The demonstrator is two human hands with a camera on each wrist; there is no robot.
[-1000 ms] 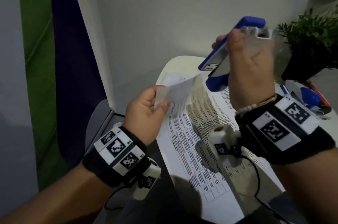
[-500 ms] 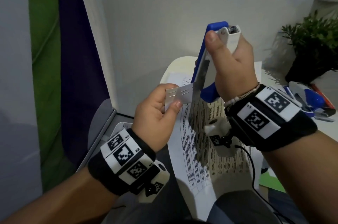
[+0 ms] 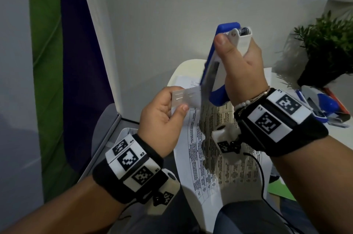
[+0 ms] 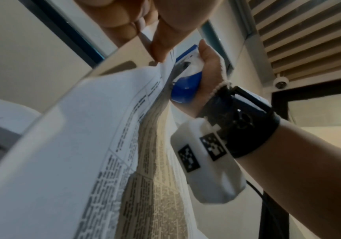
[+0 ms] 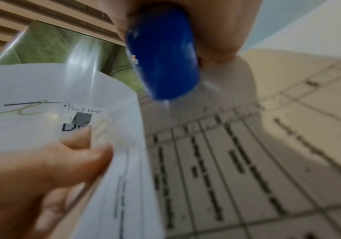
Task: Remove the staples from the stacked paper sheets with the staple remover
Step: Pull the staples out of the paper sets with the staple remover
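Observation:
My left hand (image 3: 164, 111) pinches the folded-up corner of the stacked printed sheets (image 3: 215, 149), lifted off the table. Three staples (image 3: 186, 94) show on that corner, just above my thumb. My right hand (image 3: 240, 69) grips the blue and white staple remover (image 3: 215, 65), held nearly upright with its metal lower end against the corner's right edge. In the left wrist view the remover (image 4: 185, 77) meets the paper (image 4: 108, 145) beside my thumb. In the right wrist view its blue end (image 5: 163, 56) hangs just above the sheet (image 5: 216, 161), and my left thumb (image 5: 69, 161) presses the corner.
A potted green plant (image 3: 328, 48) stands at the back right. Beside it on the white table (image 3: 183, 69) lie a blue stapler (image 3: 322, 103) and other small items. A white partition (image 3: 152, 23) runs behind the table, and a green sheet (image 3: 278, 189) lies at the lower right.
My right hand has swung the remover from a raised, tilted pose down to nearly upright and brought its tip to the stapled corner. My left hand turned the corner so the staples face up.

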